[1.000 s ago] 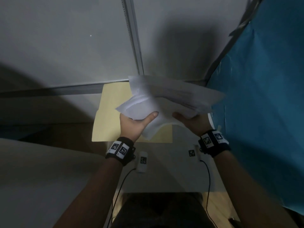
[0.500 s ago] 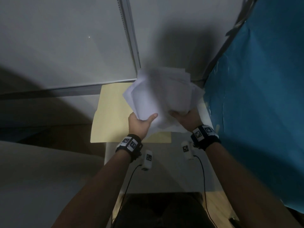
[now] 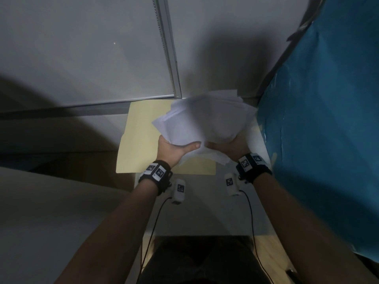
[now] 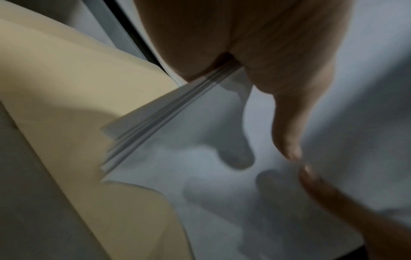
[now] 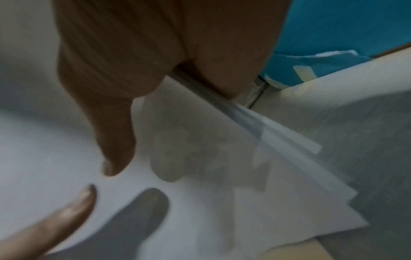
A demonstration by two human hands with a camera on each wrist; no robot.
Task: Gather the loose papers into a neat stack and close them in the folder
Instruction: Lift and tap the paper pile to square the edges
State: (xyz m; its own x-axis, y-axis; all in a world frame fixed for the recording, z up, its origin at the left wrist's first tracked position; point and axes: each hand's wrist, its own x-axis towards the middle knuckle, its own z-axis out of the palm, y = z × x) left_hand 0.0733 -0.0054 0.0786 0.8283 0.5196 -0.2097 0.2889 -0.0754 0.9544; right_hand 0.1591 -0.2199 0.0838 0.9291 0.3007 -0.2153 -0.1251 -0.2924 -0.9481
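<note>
Now the papers look tighter than a moment ago: a second back they splayed wide to the right in a loose fan, half a second back they stood up in a ragged bunch, and at this instant they sit lower and closer together, their edges nearly lined up though still a touch staggered and blurred. Both hands have come in nearer to each other too. The left hand grips the near left edge of the bundle, thumb lying across the top sheet and the other fingers hidden beneath; the left wrist view shows the sheet edges wedged deep between thumb and palm. The right hand holds the near right edge the same way, thumb on top, remaining fingers under the paper, and the right wrist view shows the sheets fanning out from that pinch. The two thumb tips almost meet over the top sheet. Below the bundle, the tan folder lies open and flat on the white table, unmoved since the earlier frames, its left half showing while the papers hang above its right half. A blue sheet stands just to the right.
</note>
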